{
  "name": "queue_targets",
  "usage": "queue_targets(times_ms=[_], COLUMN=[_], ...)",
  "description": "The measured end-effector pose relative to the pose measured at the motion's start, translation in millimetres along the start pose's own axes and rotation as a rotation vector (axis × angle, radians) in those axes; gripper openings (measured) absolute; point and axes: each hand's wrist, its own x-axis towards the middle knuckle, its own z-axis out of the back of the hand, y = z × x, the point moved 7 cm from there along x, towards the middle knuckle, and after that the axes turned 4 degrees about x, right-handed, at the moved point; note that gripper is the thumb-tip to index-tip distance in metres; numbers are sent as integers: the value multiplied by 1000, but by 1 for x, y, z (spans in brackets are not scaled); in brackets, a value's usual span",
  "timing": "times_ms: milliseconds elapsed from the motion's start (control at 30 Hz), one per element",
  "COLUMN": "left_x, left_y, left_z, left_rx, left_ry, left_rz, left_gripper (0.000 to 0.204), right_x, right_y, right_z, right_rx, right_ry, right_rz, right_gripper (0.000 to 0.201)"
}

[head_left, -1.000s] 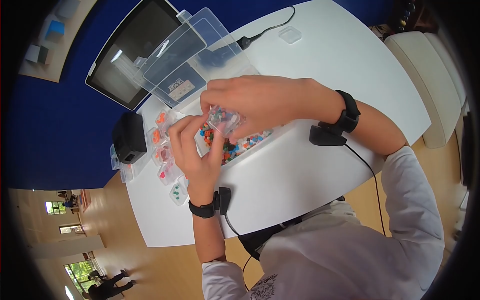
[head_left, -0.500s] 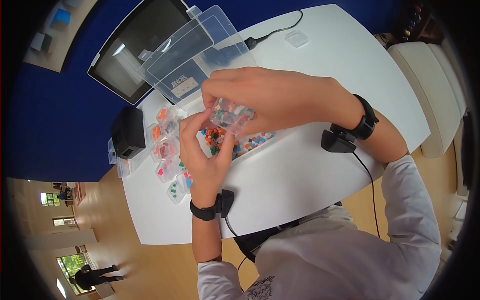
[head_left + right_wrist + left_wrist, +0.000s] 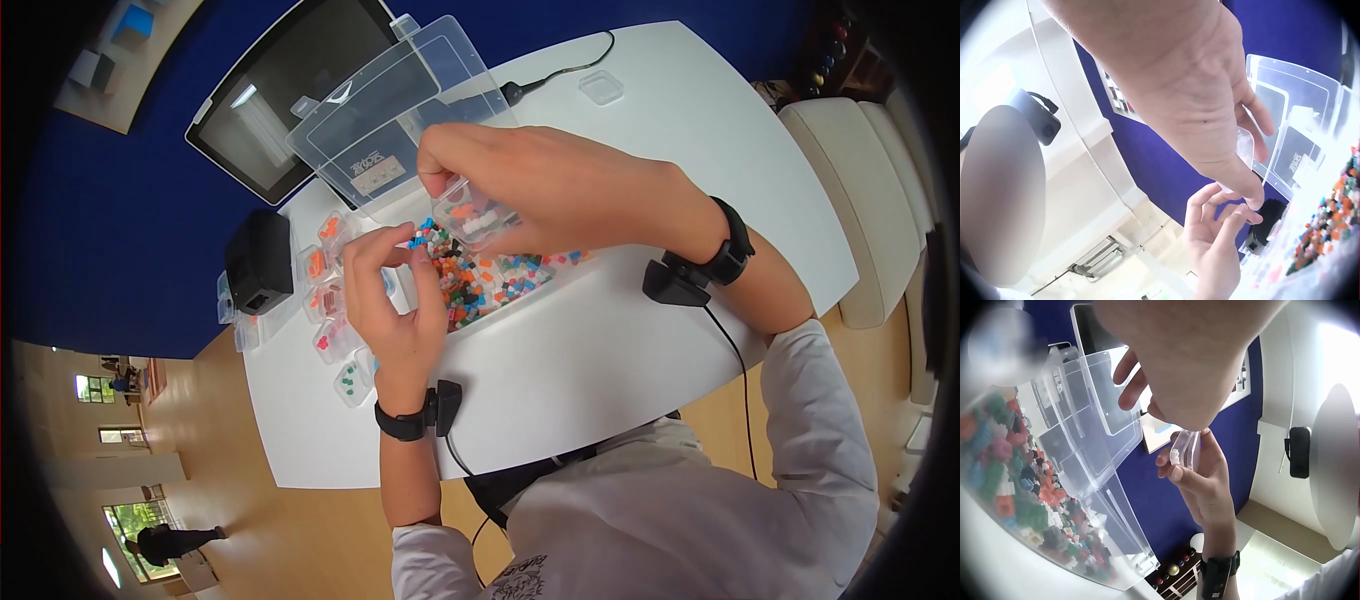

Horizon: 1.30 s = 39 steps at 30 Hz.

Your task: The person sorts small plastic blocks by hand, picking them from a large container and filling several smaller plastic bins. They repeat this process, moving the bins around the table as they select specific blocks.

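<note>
My right hand grips a small clear box by its sides, tilted above the large bin; orange and white pieces show inside. In the right wrist view my right hand hides much of that box. My left hand hovers at the bin's left side, thumb and forefinger bent towards each other with a gap between the tips and no hold on the small box. Under both hands lie many small coloured pieces in the bin.
The bin's clear lid stands raised behind, before a dark screen. Several small clear boxes of sorted pieces stand left, beside a black device. A small clear lid and a cable lie at the back.
The left fingers have come off the small box and moved slightly left. The right hand has raised the small box a little and moved it right, uncovering more pieces in the bin.
</note>
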Motion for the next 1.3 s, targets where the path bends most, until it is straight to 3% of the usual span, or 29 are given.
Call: queue_targets(times_ms=[200, 267, 367, 467, 867, 1100, 1300], left_x=[-5, -8, -8, -7, -12, -10, -9], left_y=[-5, -2, -4, -8, -2, -1, -3], left_z=[-16, -20, -20, -22, -24, -26, -27], left_rx=[-142, -312, -250, -262, -343, -367, -223], left_ry=[86, 82, 211, 234, 240, 218, 202], left_rz=[32, 66, -30, 25, 124, 204, 227], left_gripper=[32, 25, 15, 12, 27, 28, 34], right_x=[0, 1, 1, 0, -2, -3, -3], right_y=[0, 1, 5, 4, 4, -3, 1], right_z=[-2, -1, -3, -8, -12, -16, -14], right_rx=[-63, -97, -157, -153, -142, -98, -138], right_ry=[-16, -41, -67, -73, -105, -25, -53], right_rz=[18, 42, 85, 111, 125, 33, 91], right_gripper=[58, 59, 57, 53, 52, 52, 49])
